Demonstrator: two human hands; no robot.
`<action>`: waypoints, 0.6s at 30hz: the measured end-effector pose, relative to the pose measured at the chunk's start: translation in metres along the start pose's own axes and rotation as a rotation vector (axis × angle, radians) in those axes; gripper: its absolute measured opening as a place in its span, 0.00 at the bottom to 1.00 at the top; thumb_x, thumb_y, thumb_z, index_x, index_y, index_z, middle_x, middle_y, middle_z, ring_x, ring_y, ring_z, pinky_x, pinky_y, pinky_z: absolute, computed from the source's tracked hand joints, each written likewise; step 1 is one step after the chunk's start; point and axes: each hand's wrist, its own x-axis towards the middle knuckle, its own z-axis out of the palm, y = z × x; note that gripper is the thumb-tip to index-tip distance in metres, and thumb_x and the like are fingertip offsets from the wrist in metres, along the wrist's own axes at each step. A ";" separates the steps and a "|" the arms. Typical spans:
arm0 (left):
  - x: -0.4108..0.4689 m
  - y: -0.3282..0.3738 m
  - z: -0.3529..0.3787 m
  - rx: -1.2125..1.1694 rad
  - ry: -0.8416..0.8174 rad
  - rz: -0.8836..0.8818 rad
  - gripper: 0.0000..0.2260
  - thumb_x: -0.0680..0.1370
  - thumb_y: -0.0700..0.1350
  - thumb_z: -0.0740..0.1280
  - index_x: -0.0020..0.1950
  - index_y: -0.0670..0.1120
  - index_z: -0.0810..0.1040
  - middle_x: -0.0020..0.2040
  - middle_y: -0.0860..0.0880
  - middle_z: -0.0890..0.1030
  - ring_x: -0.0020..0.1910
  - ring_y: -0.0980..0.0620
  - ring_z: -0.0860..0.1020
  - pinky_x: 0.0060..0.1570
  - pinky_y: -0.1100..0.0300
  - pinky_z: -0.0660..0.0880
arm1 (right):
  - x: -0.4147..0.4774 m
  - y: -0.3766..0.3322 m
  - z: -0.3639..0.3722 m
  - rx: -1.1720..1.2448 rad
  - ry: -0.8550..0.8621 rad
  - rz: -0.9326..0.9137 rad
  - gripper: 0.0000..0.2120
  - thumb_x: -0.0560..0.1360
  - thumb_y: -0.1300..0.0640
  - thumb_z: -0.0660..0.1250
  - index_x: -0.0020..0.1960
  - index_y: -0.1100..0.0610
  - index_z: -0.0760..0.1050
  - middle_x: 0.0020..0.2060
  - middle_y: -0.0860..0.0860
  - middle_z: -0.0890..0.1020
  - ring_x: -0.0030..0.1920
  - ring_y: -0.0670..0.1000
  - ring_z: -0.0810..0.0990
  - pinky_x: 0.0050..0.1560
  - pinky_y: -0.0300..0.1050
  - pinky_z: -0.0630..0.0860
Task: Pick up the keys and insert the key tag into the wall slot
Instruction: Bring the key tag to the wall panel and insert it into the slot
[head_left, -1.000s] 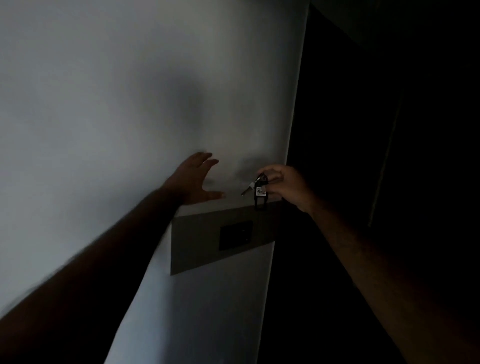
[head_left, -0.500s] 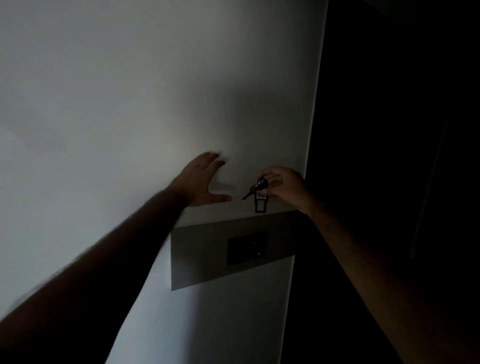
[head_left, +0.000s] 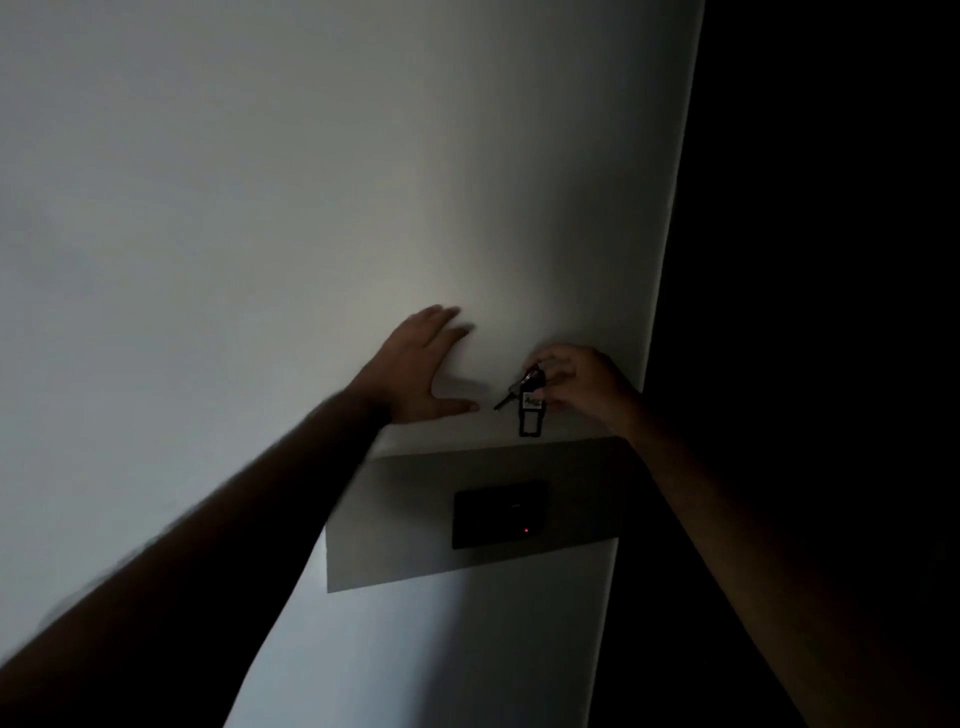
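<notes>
Left hand lies spread with palm toward the wall, holding nothing; right hand pinches the keys at the ring, the key tag hanging from its fingertips, just beside the left thumb. The dark slot unit with its small red light sits below both hands, well short of the tag; the slot opening itself cannot be made out. Recommended: lower the right hand with the tag kept vertical and square to the unit; steady the loose keys so they do not snag.
</notes>
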 end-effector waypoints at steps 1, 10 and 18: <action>0.001 0.002 0.003 0.013 0.005 -0.020 0.47 0.69 0.71 0.70 0.79 0.46 0.63 0.81 0.40 0.60 0.80 0.40 0.57 0.78 0.44 0.57 | 0.003 0.004 -0.002 0.011 -0.024 -0.006 0.23 0.69 0.72 0.75 0.44 0.42 0.84 0.41 0.50 0.88 0.42 0.49 0.87 0.38 0.45 0.85; 0.010 0.026 0.031 0.236 0.122 -0.138 0.44 0.73 0.72 0.64 0.79 0.43 0.62 0.82 0.37 0.56 0.81 0.37 0.54 0.76 0.37 0.56 | 0.007 0.061 -0.004 0.080 -0.197 -0.032 0.16 0.69 0.72 0.75 0.51 0.55 0.83 0.48 0.60 0.87 0.46 0.53 0.87 0.44 0.50 0.86; -0.003 0.035 0.045 0.345 0.002 -0.360 0.48 0.73 0.76 0.56 0.82 0.45 0.53 0.84 0.40 0.47 0.82 0.39 0.48 0.78 0.37 0.52 | -0.001 0.104 0.020 0.037 -0.216 -0.105 0.22 0.66 0.73 0.75 0.45 0.45 0.81 0.41 0.50 0.87 0.40 0.42 0.86 0.38 0.41 0.83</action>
